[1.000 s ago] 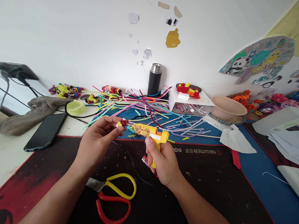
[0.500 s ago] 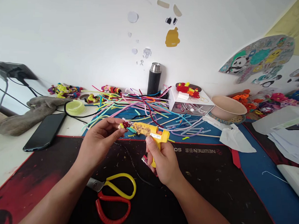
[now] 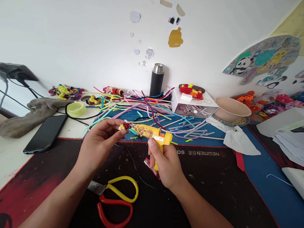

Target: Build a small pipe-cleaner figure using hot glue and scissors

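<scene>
A yellow hot glue gun (image 3: 154, 134) is gripped by its handle in my right hand (image 3: 166, 160), its nozzle pointing left. A yellow-green stick pokes from its rear. My left hand (image 3: 101, 140) pinches a small fuzzy dark-red and yellow pipe-cleaner piece (image 3: 126, 126) between thumb and fingers. The nozzle tip is at or very close to that piece; I cannot tell if they touch. Just below the glue gun lies a red lighter (image 3: 147, 162), partly hidden by my right hand. Scissors (image 3: 118, 200) with one yellow and one red handle lie on the black mat (image 3: 200, 203) in front.
Many coloured pipe cleaners (image 3: 142, 107) are heaped behind my hands. Further back stand a black thermos (image 3: 157, 81) and a white box (image 3: 192, 105). A pink bowl (image 3: 232, 109) and tissue (image 3: 238, 141) are at right. On the left lie a phone (image 3: 45, 134) and a grey pouch-like object (image 3: 23, 121).
My left hand has shifted very slightly left with the pipe-cleaner piece. The glue gun and my right hand hold nearly the same position.
</scene>
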Motion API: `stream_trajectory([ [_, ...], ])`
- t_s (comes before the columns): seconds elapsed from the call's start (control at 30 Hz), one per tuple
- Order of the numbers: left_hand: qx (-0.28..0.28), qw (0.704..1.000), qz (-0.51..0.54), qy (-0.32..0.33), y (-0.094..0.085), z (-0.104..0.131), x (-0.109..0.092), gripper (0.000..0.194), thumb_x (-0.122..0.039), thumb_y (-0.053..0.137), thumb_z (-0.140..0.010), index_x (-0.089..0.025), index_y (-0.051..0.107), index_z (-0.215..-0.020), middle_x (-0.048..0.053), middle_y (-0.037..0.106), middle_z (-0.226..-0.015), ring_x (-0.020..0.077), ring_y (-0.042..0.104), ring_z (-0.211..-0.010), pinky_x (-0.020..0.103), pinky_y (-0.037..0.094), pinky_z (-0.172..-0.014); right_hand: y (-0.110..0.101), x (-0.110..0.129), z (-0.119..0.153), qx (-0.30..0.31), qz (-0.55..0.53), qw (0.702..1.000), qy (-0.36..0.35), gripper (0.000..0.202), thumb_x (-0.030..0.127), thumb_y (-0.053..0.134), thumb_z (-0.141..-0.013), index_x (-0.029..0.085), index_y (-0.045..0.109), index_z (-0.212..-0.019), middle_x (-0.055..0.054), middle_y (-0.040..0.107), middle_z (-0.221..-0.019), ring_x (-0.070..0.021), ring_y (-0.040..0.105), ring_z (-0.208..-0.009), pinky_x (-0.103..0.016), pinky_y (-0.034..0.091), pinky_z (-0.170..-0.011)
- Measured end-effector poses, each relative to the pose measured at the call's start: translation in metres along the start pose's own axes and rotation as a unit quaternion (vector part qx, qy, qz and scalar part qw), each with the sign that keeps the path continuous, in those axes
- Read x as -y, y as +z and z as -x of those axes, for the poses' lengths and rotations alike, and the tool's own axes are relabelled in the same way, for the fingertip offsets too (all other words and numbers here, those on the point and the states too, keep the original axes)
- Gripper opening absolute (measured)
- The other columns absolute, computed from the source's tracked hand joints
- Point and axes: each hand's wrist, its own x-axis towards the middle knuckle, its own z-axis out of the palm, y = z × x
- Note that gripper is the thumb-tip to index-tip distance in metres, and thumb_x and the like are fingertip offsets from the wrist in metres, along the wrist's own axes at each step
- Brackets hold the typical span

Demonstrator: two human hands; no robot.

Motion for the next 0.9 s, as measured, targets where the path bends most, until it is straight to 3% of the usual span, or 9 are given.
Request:
stream_trajectory([
  [0.43, -0.029, 0.999, 0.012, 0.007, -0.003, -0.001, -0.001, 0.039, -0.044, 0.101, -0.076, -0.025, 0.082, -0.105, 0.002, 0.079, -0.095, 0.0205, 0.073, -0.087, 0.03, 0.06, -0.078, -0.001, 0.002, 0.0, -0.002, -0.009, 1.0, 0.004, 0.073, 0.094, 0.063, -0.087, 0.022, 0.059, -0.071, 0.006, 0.049, -0.043, -0.0092, 0.042, -0.033, -0.022, 0.034, -0.037],
  [0.6, -0.069, 0.991, 0.114, -0.008, -0.025, -0.018, 0.004, 0.031, -0.03, 0.098, -0.081, -0.025, 0.081, -0.106, -0.003, 0.077, -0.089, 0.0146, 0.069, -0.078, 0.028, 0.055, -0.072, -0.002, -0.001, -0.001, 0.012, -0.033, 0.999, -0.002, 0.071, 0.09, 0.066, -0.089, 0.019, 0.067, -0.083, 0.006, 0.052, -0.047, -0.0099, 0.047, -0.036, -0.022, 0.036, -0.04],
  [0.73, -0.146, 0.969, 0.2, 0.001, -0.048, -0.034, -0.005, 0.036, -0.027, 0.102, -0.071, -0.022, 0.076, -0.095, -0.003, 0.077, -0.087, 0.0119, 0.064, -0.072, 0.027, 0.052, -0.064, -0.003, -0.005, -0.003, 0.038, -0.049, 0.998, -0.016, 0.072, 0.087, 0.066, -0.091, 0.016, 0.072, -0.096, 0.007, 0.053, -0.048, -0.0096, 0.046, -0.036, -0.021, 0.034, -0.041],
  [0.83, -0.161, 0.965, 0.207, -0.007, -0.052, -0.038, -0.011, 0.047, -0.031, 0.107, -0.059, -0.021, 0.072, -0.09, -0.003, 0.072, -0.076, 0.0111, 0.059, -0.065, 0.026, 0.049, -0.056, -0.003, -0.008, -0.008, 0.064, -0.061, 0.996, -0.025, 0.074, 0.088, 0.067, -0.089, 0.015, 0.074, -0.098, 0.008, 0.053, -0.048, -0.0096, 0.045, -0.035, -0.022, 0.034, -0.04],
  [0.9, -0.15, 0.97, 0.194, -0.005, -0.05, -0.038, -0.011, 0.049, -0.037, 0.107, -0.06, -0.021, 0.072, -0.091, -0.002, 0.072, -0.077, 0.0118, 0.06, -0.066, 0.026, 0.049, -0.056, -0.003, -0.011, -0.012, 0.079, -0.074, 0.994, -0.025, 0.076, 0.089, 0.067, -0.088, 0.014, 0.075, -0.096, 0.007, 0.052, -0.046, -0.01, 0.045, -0.034, -0.022, 0.034, -0.041],
])
